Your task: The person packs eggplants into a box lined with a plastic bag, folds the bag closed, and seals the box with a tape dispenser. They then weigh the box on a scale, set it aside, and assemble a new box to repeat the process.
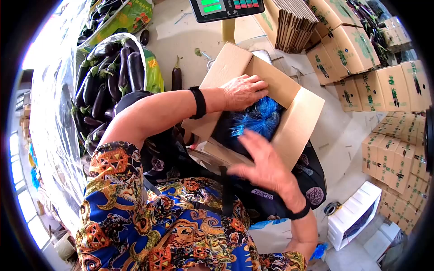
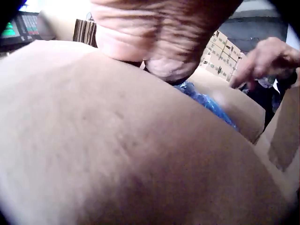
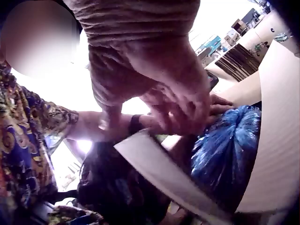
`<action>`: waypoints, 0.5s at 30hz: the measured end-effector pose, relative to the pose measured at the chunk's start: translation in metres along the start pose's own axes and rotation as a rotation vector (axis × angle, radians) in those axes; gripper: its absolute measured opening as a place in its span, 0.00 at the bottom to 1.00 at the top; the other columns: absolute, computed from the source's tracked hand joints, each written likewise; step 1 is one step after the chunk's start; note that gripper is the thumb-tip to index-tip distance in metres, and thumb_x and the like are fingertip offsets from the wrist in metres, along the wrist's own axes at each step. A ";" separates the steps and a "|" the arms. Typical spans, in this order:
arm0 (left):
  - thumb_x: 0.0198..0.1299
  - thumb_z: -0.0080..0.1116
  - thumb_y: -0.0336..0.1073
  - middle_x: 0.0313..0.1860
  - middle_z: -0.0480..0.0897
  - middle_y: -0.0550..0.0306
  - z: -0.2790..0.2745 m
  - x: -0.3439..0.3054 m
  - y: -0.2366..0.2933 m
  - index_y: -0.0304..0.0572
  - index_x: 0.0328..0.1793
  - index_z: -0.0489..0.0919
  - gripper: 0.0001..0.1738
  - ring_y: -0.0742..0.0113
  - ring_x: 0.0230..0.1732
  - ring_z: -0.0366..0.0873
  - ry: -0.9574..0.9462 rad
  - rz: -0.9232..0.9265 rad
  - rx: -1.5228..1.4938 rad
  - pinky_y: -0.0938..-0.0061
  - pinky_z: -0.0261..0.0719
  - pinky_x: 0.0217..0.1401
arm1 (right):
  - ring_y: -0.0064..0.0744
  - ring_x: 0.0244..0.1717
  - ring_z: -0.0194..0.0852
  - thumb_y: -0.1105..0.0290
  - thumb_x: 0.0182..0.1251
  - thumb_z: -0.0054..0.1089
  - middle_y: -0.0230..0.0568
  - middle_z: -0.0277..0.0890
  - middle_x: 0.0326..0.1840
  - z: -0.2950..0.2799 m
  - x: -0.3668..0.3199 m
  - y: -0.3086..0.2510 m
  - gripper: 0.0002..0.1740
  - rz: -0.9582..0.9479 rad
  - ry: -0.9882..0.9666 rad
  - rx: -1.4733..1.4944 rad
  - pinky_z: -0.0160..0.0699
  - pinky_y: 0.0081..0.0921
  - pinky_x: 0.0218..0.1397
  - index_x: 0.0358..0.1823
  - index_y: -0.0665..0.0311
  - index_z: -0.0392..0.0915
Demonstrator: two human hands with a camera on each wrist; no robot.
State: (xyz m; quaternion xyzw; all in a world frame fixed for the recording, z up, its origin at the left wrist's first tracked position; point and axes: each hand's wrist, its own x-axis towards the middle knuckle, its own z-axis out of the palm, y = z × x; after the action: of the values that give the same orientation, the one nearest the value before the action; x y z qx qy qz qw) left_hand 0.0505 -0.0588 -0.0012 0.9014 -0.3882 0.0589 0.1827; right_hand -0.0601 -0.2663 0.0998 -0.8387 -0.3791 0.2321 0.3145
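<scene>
An upright cardboard box (image 1: 298, 128) stands with its flaps spread outward. Inside lies a blue plastic bag (image 1: 266, 115) with a gathered, crinkled top; its lower part looks dark. My left hand (image 1: 244, 92) reaches over the far-left flap, its fingers resting at the top of the bag. From the left wrist, the flap (image 2: 117, 131) fills much of the view, and the fingertips are hidden. My right hand (image 1: 269, 167), slightly blurred, hovers above the near side of the box with thumb and fingers apart, holding nothing. The right wrist view shows the bag (image 3: 229, 140) beyond that hand.
A clear-lined bag of eggplants (image 1: 106, 81) stands at left, with a loose eggplant (image 1: 176, 77) beside it. A digital scale display (image 1: 228, 9) is at the back. Flattened cartons (image 1: 294, 25) and stacked printed boxes (image 1: 343, 56) line the right; a white foam box (image 1: 355, 214) sits lower right.
</scene>
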 end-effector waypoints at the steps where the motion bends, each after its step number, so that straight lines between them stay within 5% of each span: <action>1: 0.57 0.59 0.37 0.61 0.75 0.49 -0.003 0.001 0.001 0.40 0.59 0.79 0.23 0.52 0.63 0.73 -0.015 0.000 0.003 0.60 0.76 0.64 | 0.62 0.70 0.67 0.40 0.54 0.72 0.71 0.68 0.67 0.002 -0.007 -0.014 0.50 -0.055 -0.064 0.080 0.65 0.46 0.74 0.64 0.77 0.69; 2: 0.58 0.59 0.38 0.61 0.75 0.48 -0.004 0.002 0.005 0.39 0.59 0.78 0.23 0.51 0.64 0.72 -0.054 -0.050 -0.025 0.60 0.75 0.65 | 0.63 0.71 0.65 0.38 0.49 0.74 0.72 0.66 0.68 0.001 -0.011 -0.029 0.52 -0.047 -0.162 0.147 0.65 0.47 0.73 0.63 0.76 0.71; 3: 0.59 0.59 0.39 0.62 0.74 0.47 -0.010 0.003 0.013 0.38 0.59 0.78 0.23 0.50 0.66 0.71 -0.093 -0.103 -0.055 0.59 0.75 0.66 | 0.60 0.60 0.76 0.45 0.56 0.71 0.65 0.76 0.57 0.012 -0.015 -0.036 0.37 -0.126 -0.009 0.034 0.77 0.46 0.61 0.52 0.72 0.78; 5: 0.60 0.58 0.42 0.64 0.73 0.44 -0.012 0.004 0.022 0.37 0.60 0.78 0.24 0.48 0.69 0.68 -0.133 -0.171 -0.096 0.57 0.74 0.67 | 0.53 0.44 0.83 0.55 0.61 0.68 0.52 0.81 0.39 0.039 -0.017 -0.012 0.19 0.033 -0.006 -0.191 0.82 0.43 0.44 0.37 0.66 0.78; 6: 0.61 0.59 0.44 0.65 0.72 0.43 -0.010 0.004 0.024 0.36 0.60 0.78 0.25 0.46 0.70 0.67 -0.133 -0.186 -0.108 0.56 0.73 0.68 | 0.48 0.31 0.81 0.62 0.65 0.63 0.42 0.78 0.26 0.039 -0.009 0.006 0.13 -0.101 0.153 -0.207 0.81 0.41 0.34 0.28 0.63 0.73; 11: 0.61 0.59 0.51 0.73 0.65 0.37 -0.011 0.004 0.021 0.32 0.65 0.74 0.33 0.40 0.75 0.61 -0.263 -0.033 0.024 0.48 0.70 0.70 | 0.49 0.46 0.78 0.59 0.49 0.78 0.47 0.78 0.41 0.022 0.023 0.035 0.21 0.291 0.240 -0.319 0.79 0.42 0.47 0.35 0.63 0.76; 13: 0.61 0.59 0.52 0.75 0.63 0.34 -0.003 -0.002 0.035 0.31 0.67 0.73 0.36 0.39 0.76 0.60 -0.170 -0.255 -0.130 0.45 0.69 0.69 | 0.50 0.55 0.74 0.57 0.43 0.82 0.49 0.75 0.51 0.022 0.025 0.039 0.29 0.338 0.296 -0.382 0.75 0.44 0.54 0.42 0.64 0.76; 15: 0.61 0.60 0.52 0.77 0.59 0.33 0.011 -0.010 0.044 0.30 0.68 0.71 0.37 0.39 0.78 0.57 -0.049 -0.272 -0.094 0.47 0.66 0.71 | 0.52 0.64 0.68 0.54 0.39 0.84 0.50 0.71 0.60 0.025 0.023 0.037 0.39 0.296 0.382 -0.387 0.70 0.47 0.61 0.51 0.64 0.75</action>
State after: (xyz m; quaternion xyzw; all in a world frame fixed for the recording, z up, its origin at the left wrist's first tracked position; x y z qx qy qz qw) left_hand 0.0114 -0.0847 -0.0012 0.9373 -0.2689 -0.0066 0.2215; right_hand -0.0437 -0.2590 0.0533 -0.9576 -0.2239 0.0372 0.1774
